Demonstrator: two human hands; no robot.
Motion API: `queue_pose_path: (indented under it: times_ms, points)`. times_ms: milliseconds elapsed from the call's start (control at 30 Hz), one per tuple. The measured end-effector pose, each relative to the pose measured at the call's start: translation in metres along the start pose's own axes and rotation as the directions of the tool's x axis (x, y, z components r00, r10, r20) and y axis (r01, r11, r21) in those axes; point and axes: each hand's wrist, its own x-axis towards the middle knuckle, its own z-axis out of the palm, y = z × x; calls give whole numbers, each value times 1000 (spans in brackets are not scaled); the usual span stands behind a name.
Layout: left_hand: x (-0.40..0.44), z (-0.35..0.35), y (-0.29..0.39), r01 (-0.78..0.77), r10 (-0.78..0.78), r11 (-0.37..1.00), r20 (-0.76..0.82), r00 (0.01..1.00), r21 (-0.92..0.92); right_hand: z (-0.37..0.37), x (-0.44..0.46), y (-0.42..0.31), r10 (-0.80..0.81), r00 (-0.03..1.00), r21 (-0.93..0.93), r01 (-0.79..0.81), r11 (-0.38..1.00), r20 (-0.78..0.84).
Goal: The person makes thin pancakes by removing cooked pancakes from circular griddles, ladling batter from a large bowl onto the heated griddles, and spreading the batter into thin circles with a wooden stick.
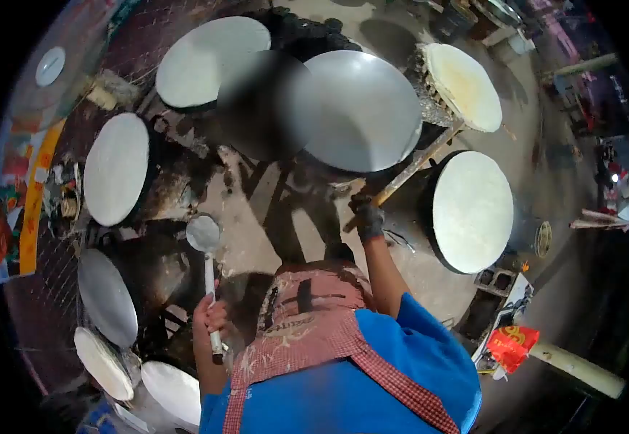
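Note:
My left hand (215, 318) is wrapped round the pale handle of a ladle (203, 233), its round bowl pointing away from me. My right hand (367, 215), in a dark glove, grips a long wooden stick (417, 168). The stick slants up and right, and its far end meets the lower edge of a round sheet (465, 85), pale with a yellowish middle. Whether the stick supports that sheet I cannot tell. Ahead of my hands is a bare grey metal pan (361, 108), partly covered by a dark blur. Right of my gloved hand sits a round white-topped griddle (473, 212).
More white-topped rounds stand about me, at the upper left (213, 61), left (117, 168) and lower left (173, 390). A bare grey pan (108, 298) is at the left. Concrete blocks (495, 281) and a red packet (512, 347) lie at the right.

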Motion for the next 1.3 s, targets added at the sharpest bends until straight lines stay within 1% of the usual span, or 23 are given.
queue_pose_path:
  times_ms: [33, 100, 133, 200, 233, 267, 333, 367, 400, 433, 467, 567, 633, 667, 767, 833, 867, 967, 1000, 1100, 1133, 1233, 1300]
  points:
    - [-10, -7, 1, -73, 75, 997, -71, 995, 22, 8, 9, 9, -6, 1000, 13, 6, 1000, -6]
    - [-29, -10, -6, -218, 231, 972, -202, 952, 83, 25, 23, 18, -27, 1000, 16, 27, 1000, 11]
    - [-38, 2, -18, -293, 318, 946, -229, 920, 137, 30, 33, 20, -54, 998, 3, 54, 999, 28]
    - [-55, 2, -30, -352, 369, 929, -194, 909, 116, 31, 63, 22, -112, 992, -26, 113, 993, 57]
    - [-60, -1, -34, -385, 398, 917, -176, 900, 102, 60, 57, 5, -38, 999, 136, 36, 990, 9]
    - [-65, -9, -34, -386, 396, 918, -181, 900, 89, 16, 123, 35, 63, 967, 25, -58, 998, -245]
    - [-75, -30, -31, -386, 390, 921, -199, 899, 61, 24, 122, 7, 122, 970, 83, -107, 991, -209]
    - [-77, -37, -29, -402, 396, 916, -198, 896, 15, 51, 105, -10, 151, 970, 109, -133, 985, -188]
    - [-78, -44, -28, -414, 399, 909, -200, 895, -38, 74, 77, -18, 71, 991, -24, -75, 997, -113]
    - [-78, -52, -27, -425, 400, 900, -205, 893, -95, 79, 79, -25, 41, 997, -40, -44, 998, -72]
    - [-80, -62, -21, -384, 379, 923, -140, 915, -9, 80, 84, -38, 15, 999, -54, -17, 998, -33]
    - [-85, -67, -21, -396, 396, 918, -26, 918, -16, 84, 93, -73, -47, 996, -132, 56, 990, 71]
    - [-82, -89, -13, -310, 330, 927, 64, 942, -210, 110, 99, -119, -111, 987, -215, 135, 967, 120]
    - [-80, -91, -10, -320, 338, 919, 42, 940, -231, 128, 100, -139, -145, 979, -260, 178, 949, 141]
    - [-79, -87, -14, -353, 358, 896, -34, 933, -269, 181, 100, -181, -243, 954, -396, 293, 870, 174]
    - [-80, -89, -15, -371, 363, 891, -77, 928, -261, 200, 91, -188, -306, 935, -484, 354, 800, 179]
    - [-78, -99, -14, -369, 356, 903, -98, 929, -220, 207, 89, -184, -330, 927, -524, 373, 766, 178]
    - [-78, -113, -19, -315, 304, 911, -81, 949, -267, 198, 77, -146, -375, 911, -658, 389, 644, 172]
    - [-80, -107, -22, -337, 309, 915, -150, 939, -220, 191, 76, -130, -374, 911, -700, 380, 605, 171]
    - [-80, -125, -25, -293, 264, 900, -131, 955, -322, 167, 77, -81, -357, 919, -804, 336, 491, 167]
    - [-80, -129, -25, -245, 231, 891, -82, 969, -382, 161, 78, -67, -350, 922, -830, 324, 454, 168]
    - [-80, -128, -29, -250, 285, 882, 28, 958, -400, 154, 79, -37, -327, 925, -896, 303, 325, 194]
    - [-82, -118, -32, -291, 308, 911, 15, 951, -292, 151, 82, -32, -315, 922, -926, 302, 227, 224]
